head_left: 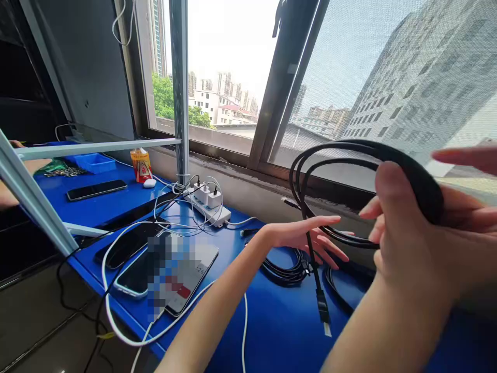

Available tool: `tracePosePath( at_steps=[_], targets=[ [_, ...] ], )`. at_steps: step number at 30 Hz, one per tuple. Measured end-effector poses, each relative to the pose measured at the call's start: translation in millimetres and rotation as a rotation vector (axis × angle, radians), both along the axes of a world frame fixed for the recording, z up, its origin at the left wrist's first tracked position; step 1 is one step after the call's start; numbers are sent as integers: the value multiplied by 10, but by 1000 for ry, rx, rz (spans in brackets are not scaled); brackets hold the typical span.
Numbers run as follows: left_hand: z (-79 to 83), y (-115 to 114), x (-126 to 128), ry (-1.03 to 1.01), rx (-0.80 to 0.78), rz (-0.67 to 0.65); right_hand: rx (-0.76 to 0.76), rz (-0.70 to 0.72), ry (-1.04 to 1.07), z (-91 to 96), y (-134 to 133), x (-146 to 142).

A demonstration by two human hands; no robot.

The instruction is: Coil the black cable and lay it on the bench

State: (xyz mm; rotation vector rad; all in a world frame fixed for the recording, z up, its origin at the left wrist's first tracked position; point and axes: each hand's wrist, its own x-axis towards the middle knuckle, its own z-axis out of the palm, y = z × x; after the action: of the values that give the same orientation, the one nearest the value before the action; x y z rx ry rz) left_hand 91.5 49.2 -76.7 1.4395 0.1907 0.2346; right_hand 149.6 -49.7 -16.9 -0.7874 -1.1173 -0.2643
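My right hand [423, 233] is raised close to the camera at the right, thumb and fingers closed around a coil of black cable [341, 155]. The coil loops out to the left, and its plug end [324, 311] hangs down over the blue table [279, 326]. My left hand [310, 235] reaches across the table with fingers stretched out and apart, just beside the hanging strands, holding nothing. More black cable [285, 269] lies coiled on the table under that hand.
Phones [182, 274] [96, 189] lie on the blue table with white charging leads running to a power strip [205, 207]. A small bottle [141, 165], a blue tray [95, 161] and metal frame bars [34, 202] stand at the left. Another person's arm [23, 168] shows at far left. A window runs behind.
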Motion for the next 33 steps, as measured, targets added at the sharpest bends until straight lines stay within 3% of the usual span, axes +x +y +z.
tracePosePath(
  at_steps=[2,5,11,16,24,33],
  targets=[
    [-94,24,62,-143,-85,77,79,15,-25,23,21,-65],
    [-150,48,117,-322,-167,192,59,40,35,43,68,-90],
    [9,27,23,-567,-347,582,-63,3,397,-106,468,154],
    [22,146,-95,-550,-227,992,-257,50,390,-363,818,388],
    [16,321,-289,-488,-60,1108,-338,152,148,-471,913,287],
    [8,336,-308,-443,45,1132,-224,27,108,-512,1007,273]
  ],
)
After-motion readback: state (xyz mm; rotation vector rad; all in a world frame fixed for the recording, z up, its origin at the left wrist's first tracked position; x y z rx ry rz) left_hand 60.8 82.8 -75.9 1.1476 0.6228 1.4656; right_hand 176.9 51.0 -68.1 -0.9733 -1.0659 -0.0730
